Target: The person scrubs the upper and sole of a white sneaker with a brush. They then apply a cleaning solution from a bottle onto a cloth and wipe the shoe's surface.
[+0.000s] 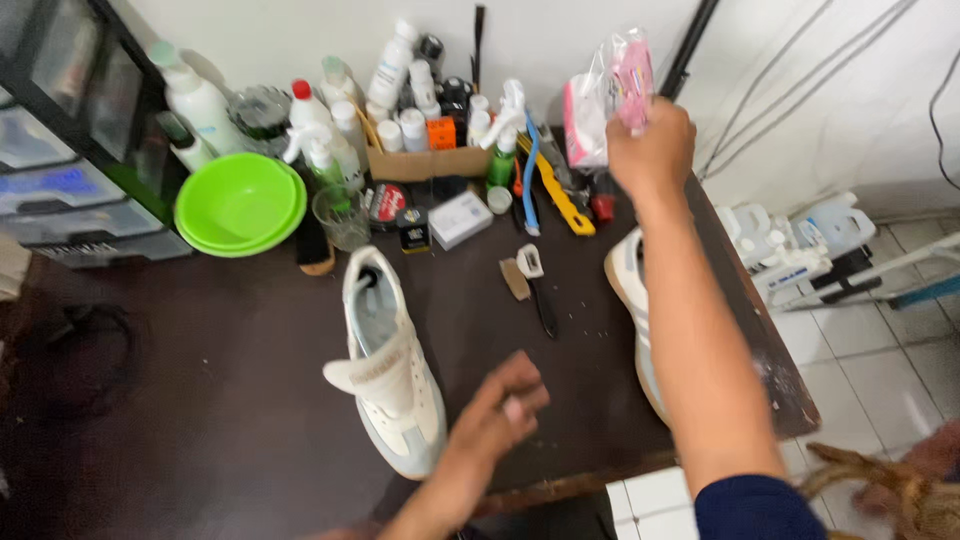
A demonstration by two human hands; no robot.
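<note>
The right arm reaches far forward and away from the body, nearly straight, with a dark blue sleeve ending above the elbow and the forearm bare. The right hand (pixel 650 150) is at the end of that reach, seen from the back, fingers curled tight into a fist-like grip; the fingertips themselves are hidden behind the hand. The left arm comes in low from the bottom edge, bent, forearm bare. The left hand (pixel 500 410) is held nearer the body, loosely cupped, fingers bent inward and thumb close to them. It is blurred, so it seems to hold nothing, though that is hard to tell.
</note>
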